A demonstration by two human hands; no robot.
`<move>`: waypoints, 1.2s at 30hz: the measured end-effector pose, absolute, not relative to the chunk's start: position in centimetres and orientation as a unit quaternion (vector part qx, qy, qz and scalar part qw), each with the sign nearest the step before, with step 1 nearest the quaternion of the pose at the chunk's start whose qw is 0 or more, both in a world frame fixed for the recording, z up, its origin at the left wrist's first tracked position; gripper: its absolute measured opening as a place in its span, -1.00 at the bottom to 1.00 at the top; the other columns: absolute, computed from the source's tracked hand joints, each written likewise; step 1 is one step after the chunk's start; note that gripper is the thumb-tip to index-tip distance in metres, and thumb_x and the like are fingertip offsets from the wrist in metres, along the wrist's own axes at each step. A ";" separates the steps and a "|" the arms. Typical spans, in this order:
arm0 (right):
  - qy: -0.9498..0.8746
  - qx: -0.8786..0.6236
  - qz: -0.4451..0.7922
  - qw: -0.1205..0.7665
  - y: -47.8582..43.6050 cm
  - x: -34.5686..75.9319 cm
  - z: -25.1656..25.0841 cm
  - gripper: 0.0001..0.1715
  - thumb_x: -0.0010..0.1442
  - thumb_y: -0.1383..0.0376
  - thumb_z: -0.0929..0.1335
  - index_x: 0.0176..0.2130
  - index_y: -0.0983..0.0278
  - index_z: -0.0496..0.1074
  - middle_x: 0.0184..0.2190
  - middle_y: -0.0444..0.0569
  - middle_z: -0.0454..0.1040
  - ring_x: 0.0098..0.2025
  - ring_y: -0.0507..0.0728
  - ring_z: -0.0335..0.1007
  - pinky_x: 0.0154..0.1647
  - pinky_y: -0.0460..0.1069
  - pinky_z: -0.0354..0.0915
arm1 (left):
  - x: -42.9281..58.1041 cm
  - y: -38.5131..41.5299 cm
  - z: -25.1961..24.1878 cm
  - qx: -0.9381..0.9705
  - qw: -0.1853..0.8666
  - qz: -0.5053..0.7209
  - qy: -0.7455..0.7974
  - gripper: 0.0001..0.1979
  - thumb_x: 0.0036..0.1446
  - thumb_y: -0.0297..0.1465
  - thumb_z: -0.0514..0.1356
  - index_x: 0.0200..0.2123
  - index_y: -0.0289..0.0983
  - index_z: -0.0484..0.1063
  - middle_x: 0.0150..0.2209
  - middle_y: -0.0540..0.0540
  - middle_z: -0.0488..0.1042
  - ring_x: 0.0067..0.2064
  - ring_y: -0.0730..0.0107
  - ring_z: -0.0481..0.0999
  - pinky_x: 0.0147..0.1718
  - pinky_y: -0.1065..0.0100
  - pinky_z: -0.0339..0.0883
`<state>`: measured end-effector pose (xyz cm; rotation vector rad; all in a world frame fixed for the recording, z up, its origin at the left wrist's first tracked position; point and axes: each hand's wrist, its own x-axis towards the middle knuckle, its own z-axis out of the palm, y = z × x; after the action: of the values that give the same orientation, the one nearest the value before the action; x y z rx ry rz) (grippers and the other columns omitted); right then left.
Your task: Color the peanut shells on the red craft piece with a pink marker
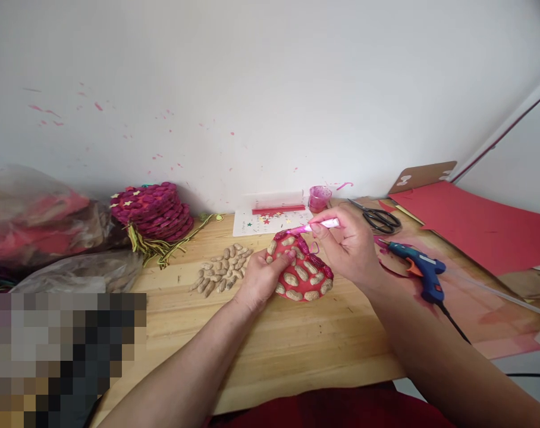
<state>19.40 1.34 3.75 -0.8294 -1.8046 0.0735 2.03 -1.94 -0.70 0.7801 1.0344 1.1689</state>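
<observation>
A red heart-shaped piece (303,276) covered with glued peanuts lies on the wooden table (288,345). My left hand (263,276) presses on its left side and holds it down. My right hand (348,246) grips a pink paintbrush (317,226), its tip touching the piece's upper edge, where some peanuts are painted red. A pile of loose peanuts (220,270) lies just left of my left hand.
A stack of magenta peanut pieces (156,211) stands at the back left beside plastic bags (42,226). A pink paint cup (319,198), a sticker sheet (267,220), scissors (379,219), a blue glue gun (424,270) and red paper (479,223) lie to the right.
</observation>
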 end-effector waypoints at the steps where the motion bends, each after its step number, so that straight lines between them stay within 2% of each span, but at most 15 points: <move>1: -0.759 -0.349 0.034 0.549 1.4 19.4 3.7 -0.95 0.35 0.31 0.40 -0.22 0.17 0.50 -0.31 -0.09 0.59 -0.22 0.16 0.50 -0.13 0.11 0.36 | 2.0 -1.9 -0.8 0.345 0.641 0.512 0.456 -0.51 -0.22 -0.08 0.58 -0.35 -0.35 0.64 -0.42 -0.22 0.69 -0.46 0.17 0.66 -0.40 0.26 0.57; 5: -0.766 -0.346 0.062 0.539 1.3 19.4 3.7 -0.95 0.37 0.29 0.39 -0.20 0.16 0.50 -0.29 -0.08 0.61 -0.17 0.18 0.53 -0.07 0.13 0.38 | 1.9 -1.8 -1.3 0.373 0.620 0.503 0.473 -0.52 -0.18 -0.05 0.56 -0.37 -0.33 0.63 -0.42 -0.21 0.69 -0.48 0.21 0.64 -0.44 0.29 0.54; 9: -0.758 -0.353 0.024 0.548 1.1 19.4 3.9 -0.95 0.35 0.30 0.39 -0.21 0.17 0.50 -0.30 -0.08 0.60 -0.20 0.17 0.51 -0.10 0.13 0.35 | 1.8 -1.7 -1.8 0.385 0.613 0.503 0.472 -0.53 -0.11 -0.05 0.54 -0.31 -0.32 0.64 -0.36 -0.22 0.71 -0.41 0.17 0.68 -0.39 0.28 0.55; 14: -0.764 -0.355 0.056 0.535 0.8 19.3 4.0 -0.94 0.38 0.27 0.38 -0.20 0.16 0.50 -0.28 -0.07 0.62 -0.17 0.18 0.54 -0.09 0.14 0.38 | 1.9 -1.8 -1.5 0.406 0.591 0.497 0.489 -0.53 -0.11 -0.01 0.52 -0.39 -0.31 0.61 -0.46 -0.18 0.66 -0.52 0.23 0.61 -0.53 0.33 0.46; 20: -0.761 -0.352 0.035 0.544 0.7 19.2 4.0 -0.93 0.37 0.30 0.38 -0.21 0.16 0.49 -0.29 -0.07 0.62 -0.19 0.17 0.53 -0.10 0.13 0.37 | 1.9 -2.0 -1.2 0.408 0.587 0.498 0.491 -0.53 -0.12 0.00 0.52 -0.40 -0.30 0.59 -0.48 -0.17 0.65 -0.53 0.25 0.59 -0.57 0.35 0.44; 26: -0.763 -0.345 0.059 0.543 0.8 19.3 4.0 -0.94 0.38 0.29 0.38 -0.19 0.17 0.50 -0.29 -0.07 0.61 -0.18 0.16 0.54 -0.12 0.11 0.38 | 1.9 -1.9 -1.4 0.407 0.583 0.509 0.485 -0.55 -0.10 -0.03 0.52 -0.37 -0.30 0.61 -0.44 -0.15 0.66 -0.50 0.26 0.60 -0.51 0.35 0.47; 36: -0.760 -0.349 0.037 0.547 0.9 19.4 4.1 -0.95 0.37 0.29 0.39 -0.20 0.16 0.50 -0.31 -0.08 0.60 -0.20 0.17 0.52 -0.10 0.13 0.36 | 1.8 -1.8 -1.7 0.379 0.613 0.520 0.459 -0.52 -0.12 -0.05 0.55 -0.31 -0.34 0.64 -0.36 -0.22 0.70 -0.42 0.17 0.67 -0.40 0.26 0.55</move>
<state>19.36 0.87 4.06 -0.8268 -1.8023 0.0874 1.81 -1.81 -1.70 0.8745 1.0578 1.1981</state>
